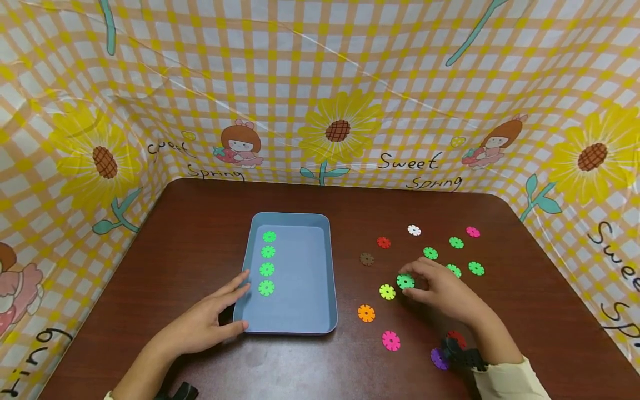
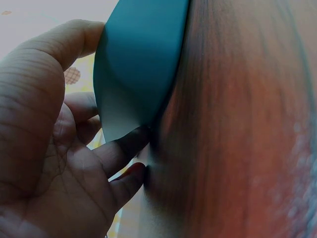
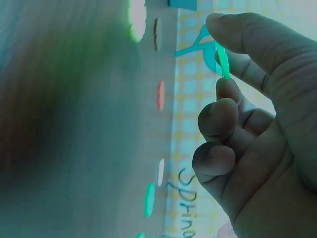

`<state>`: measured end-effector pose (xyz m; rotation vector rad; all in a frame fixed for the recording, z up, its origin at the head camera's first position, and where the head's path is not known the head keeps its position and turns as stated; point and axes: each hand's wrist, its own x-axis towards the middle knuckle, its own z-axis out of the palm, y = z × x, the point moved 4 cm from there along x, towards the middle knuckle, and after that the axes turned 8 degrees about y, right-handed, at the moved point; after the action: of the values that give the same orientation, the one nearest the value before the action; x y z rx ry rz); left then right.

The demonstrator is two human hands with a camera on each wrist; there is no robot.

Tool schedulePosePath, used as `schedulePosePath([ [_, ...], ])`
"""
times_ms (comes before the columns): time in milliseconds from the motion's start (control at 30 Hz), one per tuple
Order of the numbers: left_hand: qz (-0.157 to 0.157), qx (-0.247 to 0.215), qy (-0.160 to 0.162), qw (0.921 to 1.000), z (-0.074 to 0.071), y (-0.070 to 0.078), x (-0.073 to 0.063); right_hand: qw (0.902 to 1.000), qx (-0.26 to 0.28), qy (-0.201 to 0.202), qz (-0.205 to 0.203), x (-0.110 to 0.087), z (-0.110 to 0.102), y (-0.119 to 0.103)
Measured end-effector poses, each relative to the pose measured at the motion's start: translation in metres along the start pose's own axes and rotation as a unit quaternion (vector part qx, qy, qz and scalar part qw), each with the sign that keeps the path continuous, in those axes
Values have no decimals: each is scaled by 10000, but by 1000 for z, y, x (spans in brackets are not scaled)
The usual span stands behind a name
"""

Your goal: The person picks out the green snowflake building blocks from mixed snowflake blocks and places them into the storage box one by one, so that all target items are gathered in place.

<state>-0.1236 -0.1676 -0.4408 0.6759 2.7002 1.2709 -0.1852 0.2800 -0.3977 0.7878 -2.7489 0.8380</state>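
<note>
My right hand (image 1: 442, 289) pinches a green notched plastic disc (image 1: 405, 281) between thumb and fingers. In the right wrist view the disc (image 3: 223, 62) stands edge-on at the fingertips, raised off the table, with the other fingers curled below. My left hand (image 1: 205, 322) lies at the left side of a blue-grey tray (image 1: 310, 278), its thumb and fingertips touching the rim. The left wrist view shows the fingers relaxed against the tray's outer wall (image 2: 141, 59). Inside the tray, several green notched discs (image 1: 267, 269) form a column along the left.
Loose discs lie right of the tray: yellow (image 1: 387, 291), orange (image 1: 366, 313), pink (image 1: 391, 340), purple (image 1: 440, 359), brown (image 1: 367, 259), red (image 1: 383, 242), white (image 1: 414, 230) and several green (image 1: 476, 268). A checked cloth (image 1: 280, 72) walls the brown table (image 1: 200, 233) at the back and sides.
</note>
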Motion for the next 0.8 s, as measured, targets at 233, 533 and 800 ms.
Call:
schedulePosePath([
  [233,12,22,-13,10000,0,0,1,9994,288,-155,-135,17,11,-15],
  [533,3,41,-1,10000,0,0,1,9982,397,-426,-172,32,27,-38],
  [800,4,40,4,10000,-1,1,1,9968,519,-431,-417,43,32,-57],
])
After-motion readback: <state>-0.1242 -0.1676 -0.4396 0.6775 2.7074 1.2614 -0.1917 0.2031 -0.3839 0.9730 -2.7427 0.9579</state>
